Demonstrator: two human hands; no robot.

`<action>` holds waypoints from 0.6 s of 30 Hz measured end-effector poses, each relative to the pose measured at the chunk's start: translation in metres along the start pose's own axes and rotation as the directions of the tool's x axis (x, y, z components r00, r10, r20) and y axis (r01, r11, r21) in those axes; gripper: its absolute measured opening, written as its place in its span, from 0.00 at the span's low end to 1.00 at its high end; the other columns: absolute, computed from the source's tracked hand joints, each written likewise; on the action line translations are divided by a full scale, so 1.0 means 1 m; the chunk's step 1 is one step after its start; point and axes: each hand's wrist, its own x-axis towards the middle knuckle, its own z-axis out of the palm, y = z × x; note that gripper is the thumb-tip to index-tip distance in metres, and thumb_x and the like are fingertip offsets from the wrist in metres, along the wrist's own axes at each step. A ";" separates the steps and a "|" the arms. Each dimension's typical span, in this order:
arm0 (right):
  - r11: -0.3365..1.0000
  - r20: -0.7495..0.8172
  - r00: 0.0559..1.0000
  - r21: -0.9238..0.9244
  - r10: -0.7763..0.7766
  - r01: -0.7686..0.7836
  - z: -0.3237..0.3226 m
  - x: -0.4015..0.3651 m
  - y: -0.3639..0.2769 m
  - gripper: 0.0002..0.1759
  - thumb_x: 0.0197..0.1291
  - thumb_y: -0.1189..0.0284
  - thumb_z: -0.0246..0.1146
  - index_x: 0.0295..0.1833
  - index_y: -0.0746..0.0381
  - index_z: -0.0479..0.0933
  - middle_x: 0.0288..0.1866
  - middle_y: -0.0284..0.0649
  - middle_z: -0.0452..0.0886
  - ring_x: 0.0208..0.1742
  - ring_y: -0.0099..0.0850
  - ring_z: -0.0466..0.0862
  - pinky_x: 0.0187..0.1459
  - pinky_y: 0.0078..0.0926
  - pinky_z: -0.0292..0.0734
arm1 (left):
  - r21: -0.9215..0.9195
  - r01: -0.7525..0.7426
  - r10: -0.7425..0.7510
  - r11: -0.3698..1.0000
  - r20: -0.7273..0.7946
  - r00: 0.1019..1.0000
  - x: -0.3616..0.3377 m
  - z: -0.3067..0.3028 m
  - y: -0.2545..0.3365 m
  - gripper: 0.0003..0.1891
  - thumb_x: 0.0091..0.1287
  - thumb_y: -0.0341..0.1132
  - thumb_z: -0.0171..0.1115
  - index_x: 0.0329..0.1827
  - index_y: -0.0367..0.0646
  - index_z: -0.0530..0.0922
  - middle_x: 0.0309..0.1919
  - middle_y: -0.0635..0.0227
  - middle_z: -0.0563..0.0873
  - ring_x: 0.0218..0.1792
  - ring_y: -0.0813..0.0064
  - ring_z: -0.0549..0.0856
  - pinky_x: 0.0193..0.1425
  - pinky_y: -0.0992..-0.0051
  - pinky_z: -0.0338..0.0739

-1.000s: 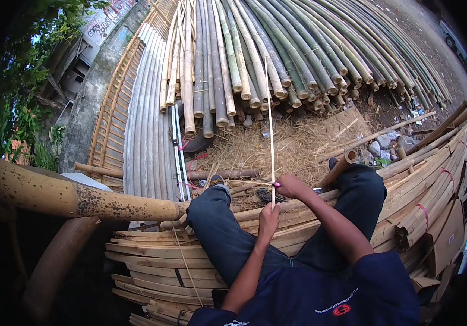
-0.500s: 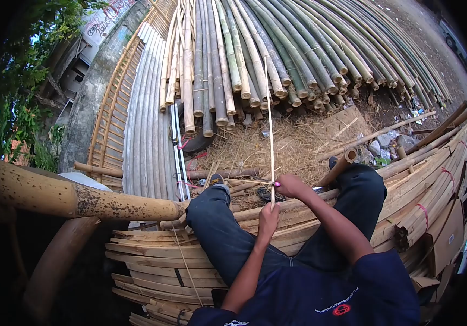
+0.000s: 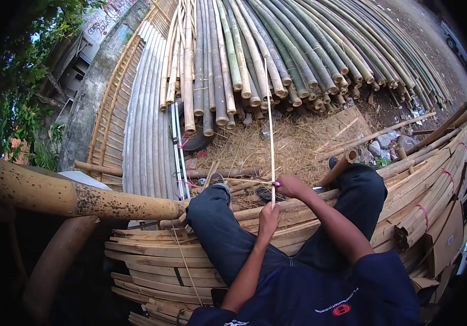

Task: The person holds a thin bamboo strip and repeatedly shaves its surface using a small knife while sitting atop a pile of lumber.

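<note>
A long, thin bamboo strip [image 3: 270,136] stretches away from my lap toward the bamboo pile. My left hand [image 3: 269,218] is closed around its near end. Just beyond that, my right hand [image 3: 292,186] is wrapped around the handle of a knife [image 3: 277,184], where a bit of pink shows at the fist. The dark, narrow blade points left and meets the strip; whether its edge bites into the strip is too small to tell. Both hands are between my knees, above a stack of split bamboo slats [image 3: 163,251].
Ahead lies a big pile of bamboo poles [image 3: 225,70], cut ends toward me. Bamboo shavings [image 3: 293,138] cover the ground. A thick bamboo pole [image 3: 125,206] crosses at left, near my knee. Grey corrugated sheets [image 3: 146,119] and a bamboo ladder-like frame [image 3: 115,103] lie beside a wall.
</note>
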 end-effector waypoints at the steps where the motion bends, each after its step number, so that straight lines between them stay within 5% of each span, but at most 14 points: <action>1: 1.000 0.001 1.000 0.004 0.000 0.000 0.000 0.000 0.000 0.13 0.50 0.65 0.59 0.32 0.64 0.80 0.31 0.56 0.81 0.37 0.53 0.82 0.42 0.47 0.77 | -0.007 0.012 -0.012 1.000 0.004 1.000 -0.001 0.000 0.003 0.13 0.71 0.38 0.53 0.29 0.45 0.65 0.13 0.81 0.61 0.10 0.89 0.61 0.11 0.81 0.50; 18: 1.000 -0.001 1.000 -0.010 -0.006 0.006 -0.002 0.001 -0.002 0.12 0.49 0.66 0.59 0.32 0.64 0.80 0.31 0.55 0.81 0.37 0.53 0.82 0.42 0.47 0.77 | -0.044 0.026 -0.026 0.999 -0.002 1.000 -0.002 0.001 0.004 0.13 0.71 0.38 0.54 0.29 0.45 0.66 0.13 0.81 0.61 0.10 0.89 0.60 0.11 0.82 0.50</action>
